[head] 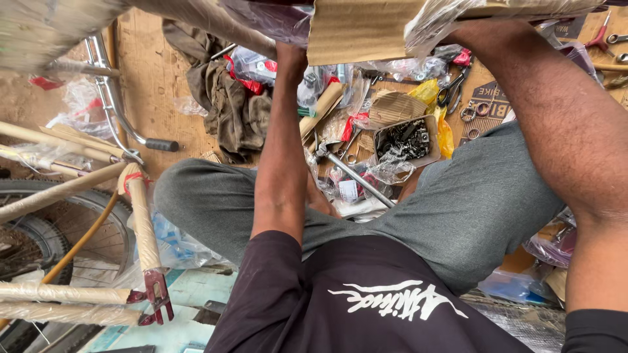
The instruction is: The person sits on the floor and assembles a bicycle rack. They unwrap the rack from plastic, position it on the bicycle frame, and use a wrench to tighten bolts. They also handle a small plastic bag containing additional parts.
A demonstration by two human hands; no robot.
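Head view looks straight down past two raised arms. The left hand (pixel 291 52) meets the lower edge of a cardboard-wrapped part (pixel 356 29) held up near the lens; its fingers are hidden behind plastic film, so their spread cannot be told. The right hand (pixel 468 26) sits under the torn plastic wrapping (pixel 445 16), fingers likewise covered. That wrapped part is cut off by the top edge. Below, between grey-trousered knees, lie a small box of dark bolts (pixel 405 138), a metal rod (pixel 360 180) and pliers (pixel 451 91). A paper-wrapped bicycle frame (pixel 140 222) stands left.
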